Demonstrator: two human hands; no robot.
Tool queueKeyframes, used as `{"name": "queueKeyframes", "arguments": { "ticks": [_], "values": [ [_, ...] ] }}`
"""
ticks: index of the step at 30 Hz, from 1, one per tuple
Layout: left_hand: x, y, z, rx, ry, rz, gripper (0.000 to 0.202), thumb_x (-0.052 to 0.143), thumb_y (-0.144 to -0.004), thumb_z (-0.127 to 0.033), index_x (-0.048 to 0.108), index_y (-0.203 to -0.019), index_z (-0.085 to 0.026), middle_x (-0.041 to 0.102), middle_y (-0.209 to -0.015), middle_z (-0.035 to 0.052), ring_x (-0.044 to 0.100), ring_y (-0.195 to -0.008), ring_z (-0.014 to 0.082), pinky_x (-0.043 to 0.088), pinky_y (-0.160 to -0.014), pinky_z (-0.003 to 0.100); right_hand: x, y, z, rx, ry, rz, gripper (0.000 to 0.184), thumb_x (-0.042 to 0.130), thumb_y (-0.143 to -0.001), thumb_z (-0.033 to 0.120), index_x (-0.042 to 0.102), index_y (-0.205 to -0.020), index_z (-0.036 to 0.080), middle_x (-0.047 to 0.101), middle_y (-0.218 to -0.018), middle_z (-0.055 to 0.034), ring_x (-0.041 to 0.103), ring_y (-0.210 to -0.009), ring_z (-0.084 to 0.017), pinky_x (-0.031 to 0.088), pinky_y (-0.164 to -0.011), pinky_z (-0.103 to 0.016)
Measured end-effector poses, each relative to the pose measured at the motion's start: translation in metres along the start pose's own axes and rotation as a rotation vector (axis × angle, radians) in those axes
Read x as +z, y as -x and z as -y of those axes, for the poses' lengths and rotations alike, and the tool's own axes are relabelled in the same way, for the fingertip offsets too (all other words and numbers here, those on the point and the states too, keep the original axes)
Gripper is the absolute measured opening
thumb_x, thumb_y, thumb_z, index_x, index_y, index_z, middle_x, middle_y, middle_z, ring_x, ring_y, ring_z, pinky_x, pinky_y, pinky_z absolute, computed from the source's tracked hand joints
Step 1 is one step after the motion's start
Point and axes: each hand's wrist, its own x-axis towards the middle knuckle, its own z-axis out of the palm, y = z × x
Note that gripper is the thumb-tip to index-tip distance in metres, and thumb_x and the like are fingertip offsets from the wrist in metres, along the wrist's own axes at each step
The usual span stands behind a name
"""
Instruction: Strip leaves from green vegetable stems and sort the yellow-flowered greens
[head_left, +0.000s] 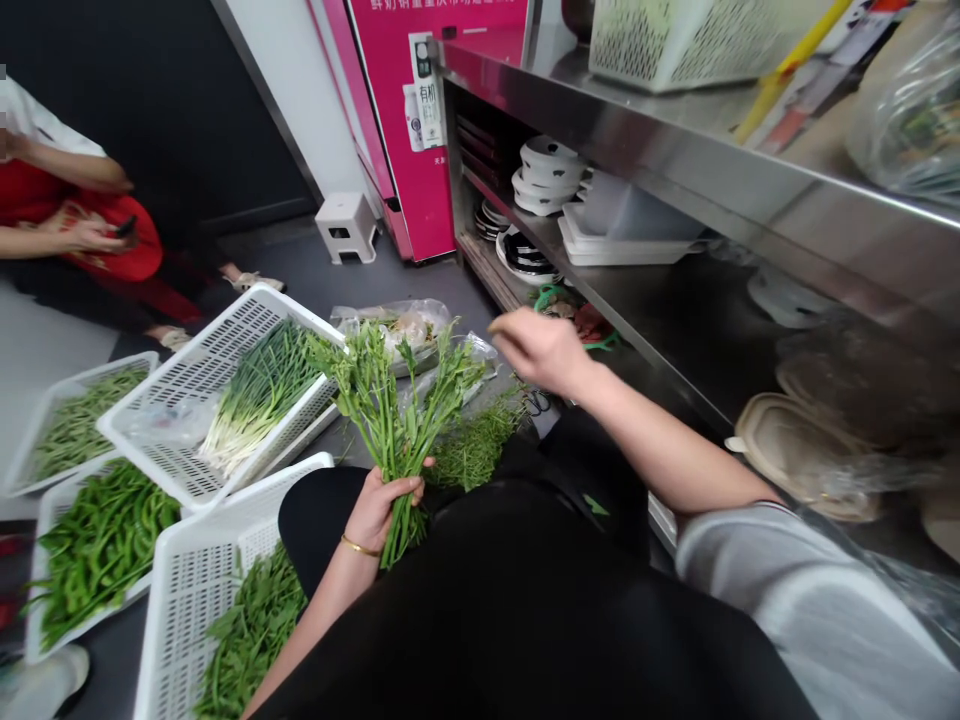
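My left hand [386, 508] is wrapped round the stems of a bunch of leafy green vegetables [405, 400]. The leafy tops fan upward and away from me; the cut stem ends stick out below the fist. To the right of the bunch, my right hand [544, 350] is raised with its fingers curled together. Whether anything small is pinched in it I cannot make out. Beneath and between the hands lies a heap of thin green trimmings [476, 445]. Behind the bunch, a clear plastic bag [409, 325] with produce rests on the floor.
On my left stand a white basket [191, 345] of green onions, a basket [169, 590] of leafy greens, green peppers [105, 545] and green beans [86, 420]. Steel shelving [645, 150] runs along my right. A stool [347, 228] stands ahead; a seated person [90, 230] holds a phone.
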Motion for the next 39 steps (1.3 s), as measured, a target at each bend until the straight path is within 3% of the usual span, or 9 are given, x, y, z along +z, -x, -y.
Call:
{"name": "queueKeyframes", "arguments": {
  "ticks": [3,5,14,19,24,27,31,35,39],
  "values": [
    [0.003,-0.001,0.001,-0.001,-0.014,0.008,0.024,0.070,-0.060,-0.013,0.066,-0.083,-0.006,0.063,-0.061,0.0053,0.046,-0.046,0.0078,0.035,-0.043,0.020,0.028,0.007,0.017,-0.219,0.193,0.341,0.027,0.036,-0.091,0.023,0.055,-0.110,0.021,0.058,-0.085,-0.0058,0.051,-0.071,-0.014,0.032,-0.057,-0.025],
    [0.003,0.000,0.001,0.004,-0.011,0.020,0.026,0.071,-0.060,-0.011,0.065,-0.084,-0.007,0.066,-0.069,0.0076,0.047,-0.046,0.0072,0.036,-0.044,0.020,0.043,0.008,0.022,-0.257,0.270,0.421,0.027,0.034,-0.092,0.023,0.053,-0.112,0.020,0.058,-0.085,-0.0063,0.051,-0.070,-0.014,0.030,-0.055,-0.025],
    [-0.008,0.004,0.004,0.013,0.036,0.053,0.025,0.069,-0.061,-0.010,0.064,-0.085,-0.006,0.063,-0.063,0.0065,0.047,-0.046,0.0083,0.035,-0.043,0.021,0.052,0.007,0.006,-0.206,0.246,0.339,0.025,0.034,-0.092,0.023,0.058,-0.087,0.015,0.059,-0.085,-0.0065,0.051,-0.069,-0.013,0.028,-0.055,-0.025],
    [-0.008,0.003,0.002,-0.009,0.045,0.056,0.025,0.070,-0.060,-0.011,0.064,-0.085,-0.006,0.059,-0.055,0.0032,0.046,-0.046,0.0087,0.035,-0.043,0.021,0.035,0.005,-0.001,0.052,0.043,0.233,0.020,0.046,-0.086,0.030,0.058,-0.087,0.014,0.062,-0.085,-0.0056,0.054,-0.068,-0.012,0.034,-0.060,-0.023],
    [-0.006,0.000,0.004,0.005,0.002,0.065,0.025,0.070,-0.060,-0.011,0.064,-0.085,-0.006,0.062,-0.060,0.0048,0.046,-0.045,0.0081,0.035,-0.043,0.021,0.034,-0.001,0.014,0.151,0.122,0.475,0.042,0.054,-0.078,0.054,0.062,-0.095,0.016,0.066,-0.081,-0.0076,0.060,-0.072,-0.018,0.038,-0.061,-0.025],
    [-0.005,0.000,0.005,0.014,-0.016,0.064,0.025,0.070,-0.060,-0.010,0.064,-0.085,-0.007,0.066,-0.073,0.0079,0.047,-0.046,0.0072,0.035,-0.043,0.021,0.045,-0.005,0.018,0.150,0.156,0.631,0.033,0.053,-0.081,0.048,0.066,-0.086,0.018,0.068,-0.081,-0.0076,0.061,-0.076,-0.019,0.038,-0.061,-0.025],
    [-0.009,0.004,0.006,0.017,-0.026,0.055,0.026,0.070,-0.061,-0.010,0.064,-0.086,-0.008,0.067,-0.080,0.0101,0.046,-0.045,0.0067,0.035,-0.043,0.022,0.045,-0.006,0.000,0.216,0.212,0.428,0.026,0.043,-0.085,0.030,0.066,-0.082,0.018,0.068,-0.086,-0.0067,0.061,-0.076,-0.018,0.037,-0.061,-0.025],
    [-0.019,0.008,0.003,0.027,-0.020,0.037,0.023,0.069,-0.062,-0.011,0.063,-0.084,-0.007,0.065,-0.071,0.0083,0.046,-0.046,0.0077,0.034,-0.043,0.022,0.019,0.002,-0.038,0.391,0.218,0.158,0.025,0.045,-0.082,0.030,0.065,-0.076,0.016,0.068,-0.078,-0.0071,0.060,-0.072,-0.017,0.037,-0.063,-0.025],
    [-0.032,0.008,-0.003,0.043,0.031,0.051,0.025,0.067,-0.064,-0.011,0.063,-0.088,-0.006,0.058,-0.057,0.0039,0.046,-0.047,0.0093,0.035,-0.045,0.022,0.005,0.026,-0.056,0.493,0.095,0.147,0.027,0.047,-0.081,0.033,0.063,-0.070,0.015,0.065,-0.068,-0.0046,0.057,-0.062,-0.014,0.037,-0.060,-0.023]
  ]
}}
